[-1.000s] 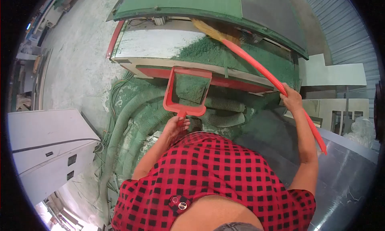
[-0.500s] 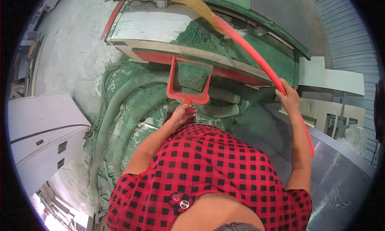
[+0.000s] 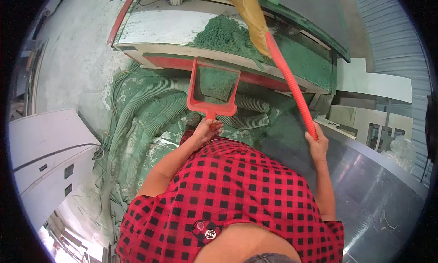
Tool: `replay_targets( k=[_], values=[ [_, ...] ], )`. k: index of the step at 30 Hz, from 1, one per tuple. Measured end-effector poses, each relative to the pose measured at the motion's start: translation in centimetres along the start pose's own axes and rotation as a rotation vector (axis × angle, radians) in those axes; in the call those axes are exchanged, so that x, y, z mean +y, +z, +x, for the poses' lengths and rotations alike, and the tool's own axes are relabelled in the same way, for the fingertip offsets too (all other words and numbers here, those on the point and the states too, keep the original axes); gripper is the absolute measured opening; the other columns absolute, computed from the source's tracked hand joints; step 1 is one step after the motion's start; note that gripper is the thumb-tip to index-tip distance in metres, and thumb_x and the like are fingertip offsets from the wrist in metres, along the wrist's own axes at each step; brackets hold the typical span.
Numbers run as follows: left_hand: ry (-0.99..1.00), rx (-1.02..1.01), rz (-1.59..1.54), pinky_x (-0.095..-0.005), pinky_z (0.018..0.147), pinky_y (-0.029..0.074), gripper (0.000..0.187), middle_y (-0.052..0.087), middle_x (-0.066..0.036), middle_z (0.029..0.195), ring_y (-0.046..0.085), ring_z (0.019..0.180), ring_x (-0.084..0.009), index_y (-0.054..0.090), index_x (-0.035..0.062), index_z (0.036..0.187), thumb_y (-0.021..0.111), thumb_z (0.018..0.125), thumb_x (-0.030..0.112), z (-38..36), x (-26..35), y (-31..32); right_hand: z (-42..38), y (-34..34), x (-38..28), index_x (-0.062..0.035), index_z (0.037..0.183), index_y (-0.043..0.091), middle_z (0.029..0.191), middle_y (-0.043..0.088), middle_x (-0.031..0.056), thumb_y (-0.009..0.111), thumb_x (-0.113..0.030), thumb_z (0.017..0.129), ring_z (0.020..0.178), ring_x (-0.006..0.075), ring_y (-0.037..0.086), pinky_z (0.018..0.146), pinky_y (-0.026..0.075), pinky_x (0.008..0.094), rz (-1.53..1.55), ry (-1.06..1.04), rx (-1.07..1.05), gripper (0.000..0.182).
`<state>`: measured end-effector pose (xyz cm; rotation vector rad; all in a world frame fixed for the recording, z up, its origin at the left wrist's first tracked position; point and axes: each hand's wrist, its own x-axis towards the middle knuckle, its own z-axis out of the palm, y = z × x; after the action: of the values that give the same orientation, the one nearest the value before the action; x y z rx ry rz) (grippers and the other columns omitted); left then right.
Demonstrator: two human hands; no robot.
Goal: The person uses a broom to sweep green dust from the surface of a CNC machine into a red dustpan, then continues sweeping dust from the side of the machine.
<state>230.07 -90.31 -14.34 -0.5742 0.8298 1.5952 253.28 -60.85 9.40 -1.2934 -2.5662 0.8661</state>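
Note:
My left hand grips the handle of a red dustpan, which is pressed against the front edge of a machine table. Green dust lies inside the pan. My right hand holds the red ribbed handle of a broom. Its straw head rests on a heap of green dust on the table top, just above the pan.
Corrugated green hoses coil over the dusty floor under the machine. A white cabinet stands at the left. A shiny metal sheet lies at the right, with pale panels behind it. A green hood overhangs the table.
The broom swung from a shallow slant to a steeper one, its head moving right along the table. My right hand dropped lower and nearer my body. The dustpan stayed at the table edge.

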Motion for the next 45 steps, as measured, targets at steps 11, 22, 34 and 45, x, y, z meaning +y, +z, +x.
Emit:
replay_targets(
  k=[11, 22, 34, 45],
  values=[
    [-0.043, -0.086, 0.013, -0.0402, 0.077, 0.052, 0.027, 0.056, -0.014, 0.106, 0.059, 0.097, -0.0274, 0.044, 0.0036, 0.109, 0.053, 0.085, 0.011, -0.5, -0.7, 1.4, -4.5, 2.3, -0.4, -0.0083, 0.12, 0.053, 0.081, 0.058, 0.0032, 0.066, -0.014, 0.076, 0.073, 0.0103, 0.054, 0.071, 0.044, 0.0252, 0.129, 0.194, -0.224, 0.046],
    [-0.03, -0.083, -0.028, -0.0392, 0.072, 0.051, 0.028, 0.056, -0.015, 0.102, 0.059, 0.092, -0.0277, 0.037, 0.0055, 0.109, 0.051, 0.085, 0.01, -0.6, -0.5, 1.5, -8.5, -2.3, -2.5, -0.0037, 0.114, 0.058, 0.081, 0.055, -0.0031, 0.066, -0.011, 0.074, 0.065, 0.0054, 0.048, 0.058, 0.04, 0.0202, 0.44, 0.26, -0.15, 0.041],
    [0.033, -0.024, -0.012, -0.0393, 0.071, 0.052, 0.027, 0.055, -0.016, 0.1, 0.06, 0.089, -0.0287, 0.037, 0.0059, 0.111, 0.047, 0.086, 0.007, -4.3, 1.6, 0.8, 8.7, -3.5, -4.0, -0.0164, 0.116, 0.057, 0.079, 0.058, 0.0122, 0.067, -0.028, 0.076, 0.072, 0.0315, 0.059, 0.064, 0.047, 0.0384, -0.375, -0.497, 0.189, 0.043],
    [0.17, -0.012, -0.032, -0.0374, 0.07, 0.053, 0.031, 0.059, -0.014, 0.097, 0.062, 0.087, -0.0266, 0.037, 0.0068, 0.112, 0.05, 0.084, 0.009, -4.8, 1.8, -0.3, 17.9, -1.1, -5.1, -0.0197, 0.11, 0.056, 0.083, 0.061, 0.014, 0.062, -0.034, 0.077, 0.079, 0.0344, 0.06, 0.068, 0.047, 0.0446, -0.669, -0.47, -0.009, 0.037]
  ],
)
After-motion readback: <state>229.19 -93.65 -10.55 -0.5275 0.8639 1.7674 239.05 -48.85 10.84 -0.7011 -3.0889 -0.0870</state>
